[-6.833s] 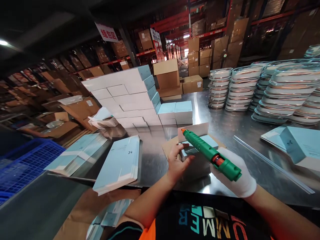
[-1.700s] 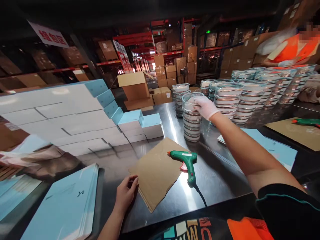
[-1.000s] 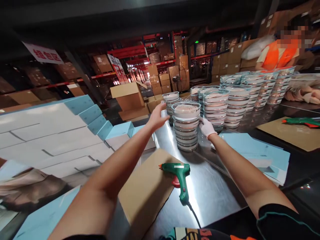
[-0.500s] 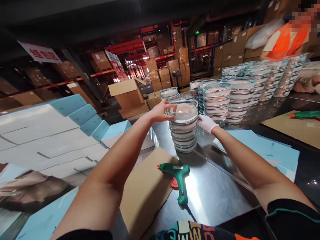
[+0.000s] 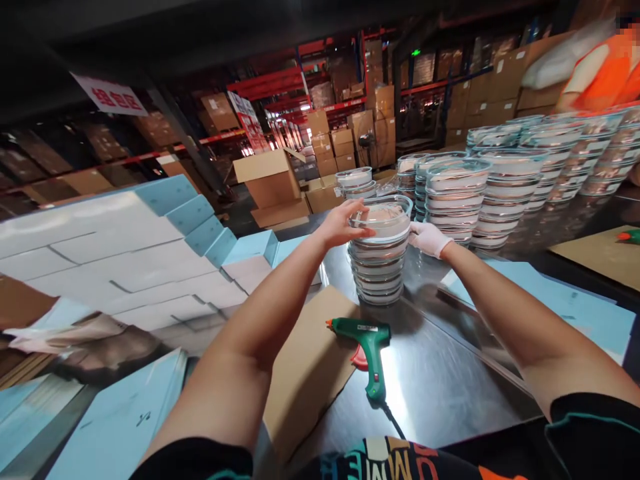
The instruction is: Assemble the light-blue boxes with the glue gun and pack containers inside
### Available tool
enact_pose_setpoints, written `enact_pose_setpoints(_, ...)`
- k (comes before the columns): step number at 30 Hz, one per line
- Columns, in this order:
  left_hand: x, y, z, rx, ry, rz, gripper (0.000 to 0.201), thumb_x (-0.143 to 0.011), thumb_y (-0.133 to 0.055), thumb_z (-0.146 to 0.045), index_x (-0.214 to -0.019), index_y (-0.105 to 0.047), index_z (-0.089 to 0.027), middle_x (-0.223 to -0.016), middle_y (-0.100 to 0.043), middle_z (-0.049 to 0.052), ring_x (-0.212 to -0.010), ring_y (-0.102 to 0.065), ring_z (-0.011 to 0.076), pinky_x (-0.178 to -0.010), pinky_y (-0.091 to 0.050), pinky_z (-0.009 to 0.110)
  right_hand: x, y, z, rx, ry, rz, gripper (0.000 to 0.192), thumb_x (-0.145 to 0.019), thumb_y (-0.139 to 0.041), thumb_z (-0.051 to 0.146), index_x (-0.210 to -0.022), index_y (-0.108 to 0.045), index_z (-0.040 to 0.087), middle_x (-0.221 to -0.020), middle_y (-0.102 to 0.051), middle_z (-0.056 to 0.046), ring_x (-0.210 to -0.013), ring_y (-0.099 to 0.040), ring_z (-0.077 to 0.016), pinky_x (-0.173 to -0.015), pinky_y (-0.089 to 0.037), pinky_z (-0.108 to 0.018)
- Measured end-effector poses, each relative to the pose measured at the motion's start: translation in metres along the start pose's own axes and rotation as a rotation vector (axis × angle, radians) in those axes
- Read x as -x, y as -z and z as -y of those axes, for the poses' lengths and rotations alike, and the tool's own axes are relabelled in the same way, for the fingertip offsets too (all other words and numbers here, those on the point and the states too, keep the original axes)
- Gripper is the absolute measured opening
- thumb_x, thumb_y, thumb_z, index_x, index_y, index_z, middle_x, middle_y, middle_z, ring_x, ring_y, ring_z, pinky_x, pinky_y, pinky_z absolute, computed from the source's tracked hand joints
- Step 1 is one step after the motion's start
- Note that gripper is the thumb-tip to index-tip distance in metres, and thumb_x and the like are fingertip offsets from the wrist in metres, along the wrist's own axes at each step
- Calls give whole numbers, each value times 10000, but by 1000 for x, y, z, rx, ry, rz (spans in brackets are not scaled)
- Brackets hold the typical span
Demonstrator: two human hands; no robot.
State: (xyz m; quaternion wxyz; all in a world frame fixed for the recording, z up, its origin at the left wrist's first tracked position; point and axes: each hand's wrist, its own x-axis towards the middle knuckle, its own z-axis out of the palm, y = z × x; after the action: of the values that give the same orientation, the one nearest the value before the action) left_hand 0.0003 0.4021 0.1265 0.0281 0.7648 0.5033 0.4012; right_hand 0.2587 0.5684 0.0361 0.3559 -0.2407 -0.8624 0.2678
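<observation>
Green glue gun (image 5: 367, 347) lies nearest on the steel table (image 5: 440, 387), its nozzle over the edge of a cardboard sheet (image 5: 305, 367) and its cord trailing toward the body. Flat blue sleeves (image 5: 125, 427) lie at the near left, more blue sheets (image 5: 570, 307) at the right.

Past the gun stands a stack of clear lidded dishes (image 5: 380, 267), apart from the others. Both hands are on its top dish (image 5: 383, 220). The bare left hand (image 5: 340, 227) has its fingers curled over the near-left rim, thumb on the lid; the gloved right hand (image 5: 427, 239) presses the right side, fingers wrapped around the edge. Whether the dish has cleared the one beneath cannot be told.

To do this well, I judge the grip should stay even on opposite sides of the rim, so that lid and base come away together and level. A straight upward lift seems best, since a tilt or sideways drag could shift the dishes below. The gloved fingers may slip on smooth plastic, so firm pressure helps.

Left of the stack, white and blue boxes (image 5: 150, 253) are piled in steps. Behind it stand many more dish stacks (image 5: 500, 187), and a person in an orange vest (image 5: 607, 67) at the far right. Cartons (image 5: 273, 180) and red racks (image 5: 280, 80) fill the background.
</observation>
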Motion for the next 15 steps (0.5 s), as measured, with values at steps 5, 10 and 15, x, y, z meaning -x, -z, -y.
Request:
enact_pose_setpoints(5,1,-3,-7,-7,-23,4,619,-686,-960,-508,-1174,-789,-168,-1433,-690,205,-1420,-614,375,-1216,-459,507,21,2,4,6,-7,-67,197,-835,-659,298,-880,-799,167,-870,-802,-40,-940,-720,-245,-944,-588,-348)
enact_pose_setpoints(10,4,-6,-11,42,-48,25,634,-709,-936,-596,-1190,-797,-205,-1446,-686,168,-1436,-598,373,-1239,-439,507,52,6,9,48,-38,-118,206,-822,-576,312,-828,-734,180,-757,-725,-23,-794,-642,-208,-775,-541,-296)
enact_pose_setpoints(15,28,-22,4,423,62,-166,1248,-510,-992,-752,-1594,-516,-361,-1778,-340,105,-1667,-285,426,-1352,-256,568,57,7,20,118,-56,-143,149,-794,-547,328,-793,-637,209,-759,-687,-29,-756,-585,-201,-751,-493,-305)
